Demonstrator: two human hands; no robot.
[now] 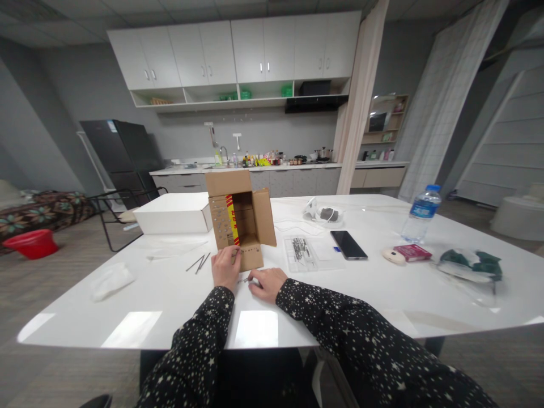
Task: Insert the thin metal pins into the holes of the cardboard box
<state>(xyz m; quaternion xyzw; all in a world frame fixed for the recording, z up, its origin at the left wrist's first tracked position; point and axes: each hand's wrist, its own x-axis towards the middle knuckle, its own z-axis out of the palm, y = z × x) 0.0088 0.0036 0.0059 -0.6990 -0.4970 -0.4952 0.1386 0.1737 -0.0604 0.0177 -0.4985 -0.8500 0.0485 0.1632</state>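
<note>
An open cardboard box (244, 218) stands on the white table with its opening facing me. Small metal pieces dot its left flap (221, 221) and line the lower flap (251, 259). At that lower flap's left edge, my left hand (226, 269) is closed, thumb and fingers against the cardboard. My right hand (267, 284) rests on the tabletop just in front, its fingers curled together at a small thin metal piece (244, 279); its fingertips are partly hidden. Several thin metal rods (199, 263) lie left of my left hand. A clear compartment case (300, 253) holds more small metal parts.
Behind stands a white box (174, 214). To the right lie a black phone (348, 245), a white cable (334, 215), a pink packet (412, 253) and a green-and-clear item (470, 266). A water bottle (421, 214) stands upright. Crumpled white plastic (111, 280) lies at left.
</note>
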